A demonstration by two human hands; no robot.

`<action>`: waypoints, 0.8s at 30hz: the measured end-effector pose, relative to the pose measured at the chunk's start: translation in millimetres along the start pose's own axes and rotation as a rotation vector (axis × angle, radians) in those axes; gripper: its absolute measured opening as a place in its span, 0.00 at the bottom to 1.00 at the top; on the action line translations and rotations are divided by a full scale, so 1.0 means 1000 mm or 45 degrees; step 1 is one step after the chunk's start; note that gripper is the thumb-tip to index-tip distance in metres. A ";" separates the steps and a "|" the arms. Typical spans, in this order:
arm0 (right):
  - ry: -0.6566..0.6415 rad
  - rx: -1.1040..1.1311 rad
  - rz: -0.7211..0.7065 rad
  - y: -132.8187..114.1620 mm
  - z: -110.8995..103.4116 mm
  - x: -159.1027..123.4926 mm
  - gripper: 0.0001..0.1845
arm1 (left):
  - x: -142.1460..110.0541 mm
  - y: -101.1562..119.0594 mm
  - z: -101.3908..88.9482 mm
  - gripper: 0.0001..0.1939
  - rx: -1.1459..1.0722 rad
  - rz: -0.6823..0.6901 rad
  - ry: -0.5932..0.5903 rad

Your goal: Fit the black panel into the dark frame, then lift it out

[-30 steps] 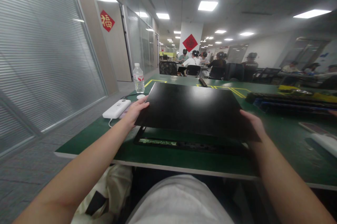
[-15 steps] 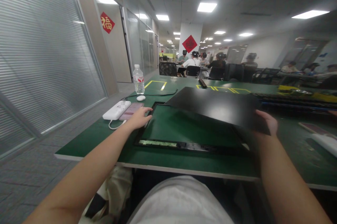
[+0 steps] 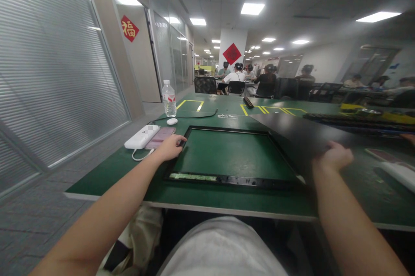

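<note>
A thin black rectangular frame lies flat on the green table, with a pale green strip along the left part of its near side. At its left edge, my left hand is closed, thumb and fingers pinching the rim. A flat, dark panel is held tilted over the right side of the frame, blurred by motion. My right hand grips this panel near its right edge; some of the fingers are hidden behind it.
Left of the frame are a white power bank with a cable, a phone, a small white case and a water bottle. Dark strips lie at the far right. Another person's hand shows at the right edge.
The dark panel has moved right in my right hand, uncovering the far and right sides of the frame. My left hand stays at the frame's left edge.
</note>
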State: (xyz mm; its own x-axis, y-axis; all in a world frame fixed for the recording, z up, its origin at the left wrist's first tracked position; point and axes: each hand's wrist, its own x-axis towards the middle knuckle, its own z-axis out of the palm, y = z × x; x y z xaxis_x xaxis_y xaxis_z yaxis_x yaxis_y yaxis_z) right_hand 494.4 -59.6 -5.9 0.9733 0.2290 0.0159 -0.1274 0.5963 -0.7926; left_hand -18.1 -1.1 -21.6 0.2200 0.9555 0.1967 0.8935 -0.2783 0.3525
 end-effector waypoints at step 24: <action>0.137 -0.009 0.405 0.008 -0.001 0.003 0.14 | 0.002 -0.005 0.005 0.24 -0.095 0.093 0.042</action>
State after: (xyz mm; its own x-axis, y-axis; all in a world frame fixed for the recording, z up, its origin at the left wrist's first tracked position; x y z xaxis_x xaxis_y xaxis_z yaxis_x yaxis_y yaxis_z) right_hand 496.0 -54.9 -12.6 0.8996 0.3198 -0.2975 -0.4272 0.5027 -0.7515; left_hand -20.1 3.1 -27.3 0.2696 0.9288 0.2543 0.8436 -0.3551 0.4027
